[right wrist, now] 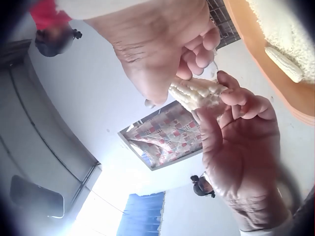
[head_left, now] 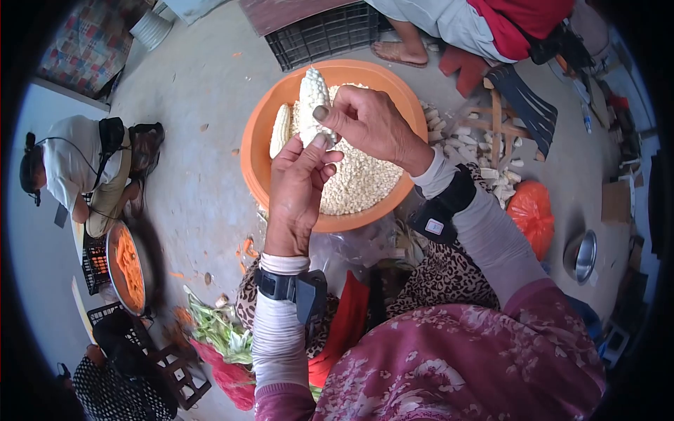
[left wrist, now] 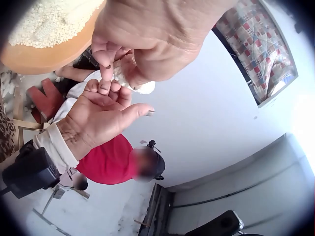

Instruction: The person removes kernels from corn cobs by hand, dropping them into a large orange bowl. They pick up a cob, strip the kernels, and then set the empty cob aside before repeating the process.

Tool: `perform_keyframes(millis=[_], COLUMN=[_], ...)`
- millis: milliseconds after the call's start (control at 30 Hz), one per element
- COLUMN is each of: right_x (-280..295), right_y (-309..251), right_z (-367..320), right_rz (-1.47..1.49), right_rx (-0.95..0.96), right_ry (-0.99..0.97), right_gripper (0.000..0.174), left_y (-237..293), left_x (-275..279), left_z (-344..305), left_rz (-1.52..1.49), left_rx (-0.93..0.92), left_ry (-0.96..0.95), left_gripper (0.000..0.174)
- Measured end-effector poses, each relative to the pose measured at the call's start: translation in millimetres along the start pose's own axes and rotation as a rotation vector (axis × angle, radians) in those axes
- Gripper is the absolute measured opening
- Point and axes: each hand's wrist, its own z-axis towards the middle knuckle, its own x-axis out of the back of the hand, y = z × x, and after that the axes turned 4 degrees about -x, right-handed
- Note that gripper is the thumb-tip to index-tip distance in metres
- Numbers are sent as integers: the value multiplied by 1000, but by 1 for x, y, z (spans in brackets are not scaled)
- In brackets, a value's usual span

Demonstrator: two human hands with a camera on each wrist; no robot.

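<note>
My left hand [head_left: 298, 186] grips a pale corn cob [head_left: 314, 95] near its lower end, thumb in front and fingers behind. Rows of whitish kernels cover the cob, and a bared patch shows near the fingers in the right wrist view. Beside the cob is my right hand [head_left: 375, 126], its fingers loosely bent and its thumb held out, the thumb overlapping the cob in the head view. Below both hands, an orange basin [head_left: 254, 165] holds a heap of loose kernels [head_left: 365, 179]. Another corn cob [head_left: 281, 130] lies at the basin's left side.
Stripped cobs [head_left: 467, 147] litter the floor right of the basin, near a small stool [head_left: 523, 109]. A black crate [head_left: 319, 35] stands behind it. To the left, a seated person [head_left: 84, 161] is near a metal bowl of orange shreds [head_left: 128, 270]. Green husks [head_left: 221, 326] lie near my legs.
</note>
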Motion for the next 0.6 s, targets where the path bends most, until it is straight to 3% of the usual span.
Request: perform_keyframes(millis=[200, 400, 600], right_x=[-3, -10, -9], right_y=[-9, -4, -7], right_z=[-2, -4, -2], right_rz=[-205, -231, -83], right_rx=[147, 310, 140], right_ry=[-11, 61, 70], right_gripper=[38, 31, 27], left_y=[0, 1, 1], left_x=[7, 7, 6], left_z=[0, 0, 1], left_rz=[-36, -18, -45], left_rx=[20, 34, 62], left_ry=[1, 33, 21], left_gripper=[13, 15, 16])
